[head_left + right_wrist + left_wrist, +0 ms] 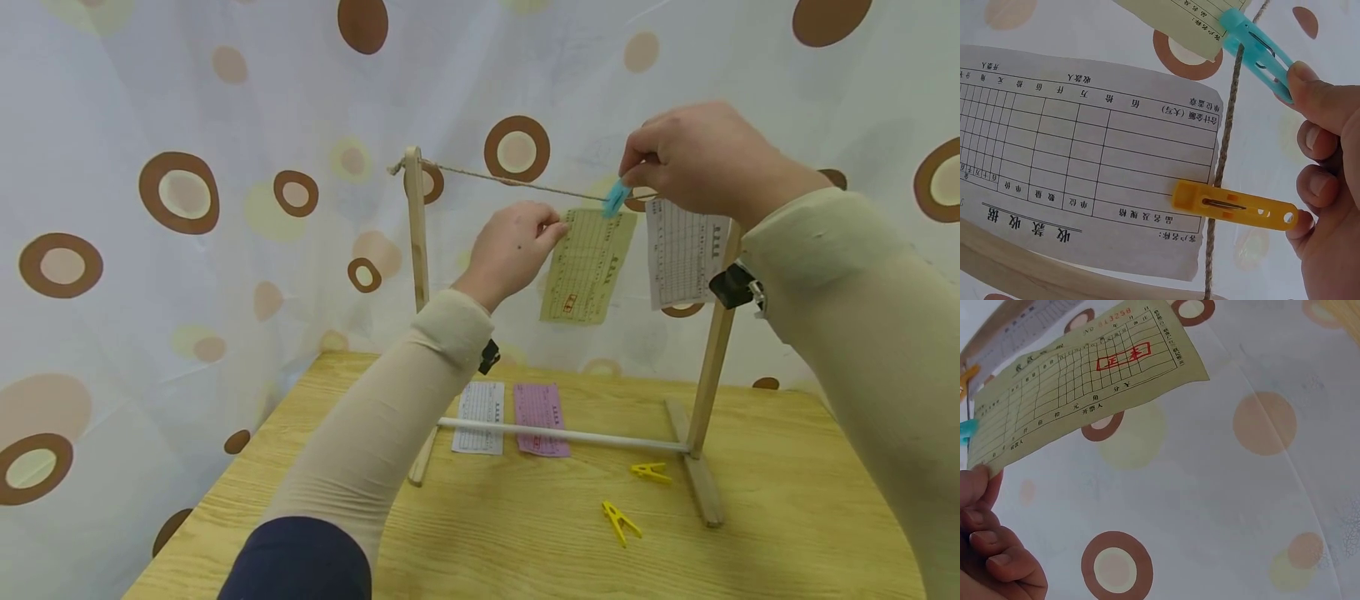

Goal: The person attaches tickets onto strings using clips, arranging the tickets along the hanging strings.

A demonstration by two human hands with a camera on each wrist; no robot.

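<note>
A yellow receipt slip (588, 267) hangs at the rope (517, 181), its top edge under a blue clothespin (617, 200). My left hand (516, 250) pinches the slip's upper left corner between thumb and finger, as the left wrist view also shows. With thumb and finger my right hand (697, 158) pinches the handle end of the blue clothespin, whose jaws sit over the rope and the slip. Beside it, a white receipt slip (1085, 156) hangs from the rope by an orange-yellow clothespin (1235, 205), close to the fingers of my right hand.
The rope spans a wooden frame with a left post (417, 233), a right post (712, 375) and a white crossbar (600, 437). On the table (510, 533) lie a white slip (480, 404), a pink slip (538, 408) and two yellow clothespins (651, 472). A patterned curtain (247, 108) hangs behind.
</note>
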